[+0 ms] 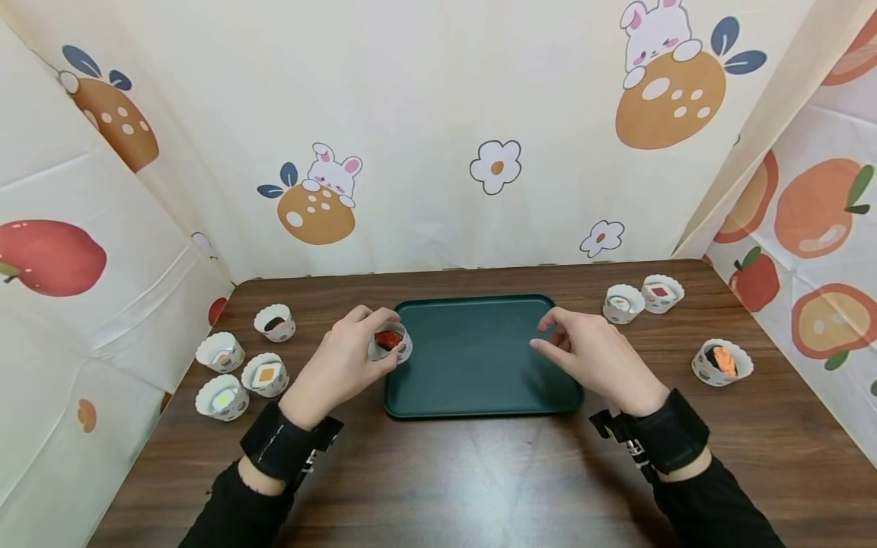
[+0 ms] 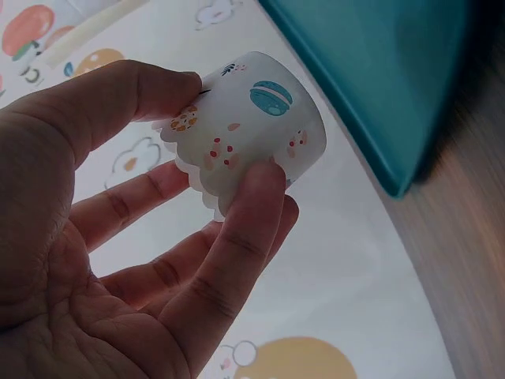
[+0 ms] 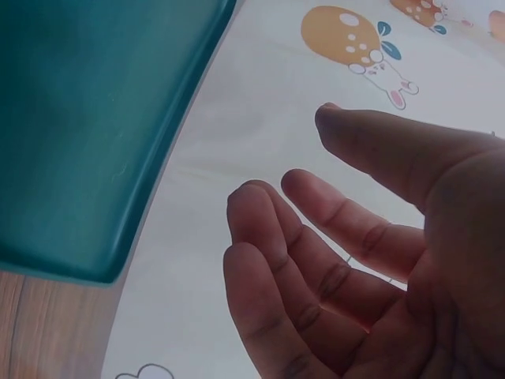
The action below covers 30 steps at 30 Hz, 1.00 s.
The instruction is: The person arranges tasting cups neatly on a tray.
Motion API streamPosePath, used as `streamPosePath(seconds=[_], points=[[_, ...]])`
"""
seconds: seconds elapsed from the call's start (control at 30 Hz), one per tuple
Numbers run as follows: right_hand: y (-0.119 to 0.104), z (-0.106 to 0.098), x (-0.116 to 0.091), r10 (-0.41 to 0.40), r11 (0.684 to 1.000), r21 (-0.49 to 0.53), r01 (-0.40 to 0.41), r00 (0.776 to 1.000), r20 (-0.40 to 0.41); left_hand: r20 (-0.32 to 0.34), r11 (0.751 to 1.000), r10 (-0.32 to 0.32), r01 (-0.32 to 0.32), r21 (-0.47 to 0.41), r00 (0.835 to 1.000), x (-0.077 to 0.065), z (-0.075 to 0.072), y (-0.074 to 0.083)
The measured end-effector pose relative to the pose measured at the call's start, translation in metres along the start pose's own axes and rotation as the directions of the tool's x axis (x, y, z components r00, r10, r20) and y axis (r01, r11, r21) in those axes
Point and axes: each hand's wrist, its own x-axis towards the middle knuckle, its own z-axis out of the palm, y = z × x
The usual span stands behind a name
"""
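Observation:
My left hand [image 1: 351, 352] grips a small scalloped paper cup [image 2: 264, 118] by its sides, thumb on one side and fingers on the other. Inside that cup, a dark red-topped piece of sushi [image 1: 388, 339] shows in the head view. The cup overlaps the left edge of a dark green tray [image 1: 473, 358]. Over the tray's right side, my right hand [image 1: 594, 352] hovers with loosely bent fingers and holds nothing. In the right wrist view, its thumb [image 3: 371, 142] stands apart from the fingers.
Several paper cups with sushi, including one with a dark piece [image 1: 275, 323], stand left of the tray. To the right are a cup with an orange-topped piece [image 1: 722, 363] and two more cups [image 1: 623, 304] at the back. Printed cloth [image 1: 425, 114] hangs behind the table.

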Motion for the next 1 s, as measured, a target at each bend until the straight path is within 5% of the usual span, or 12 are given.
streamPosePath(seconds=[1.0], points=[[-0.031,0.026,-0.003,-0.156,0.982,0.095,0.161,0.986,-0.063,-0.071,0.976,0.189,-0.195,-0.096,0.979,-0.011,0.028,0.04]])
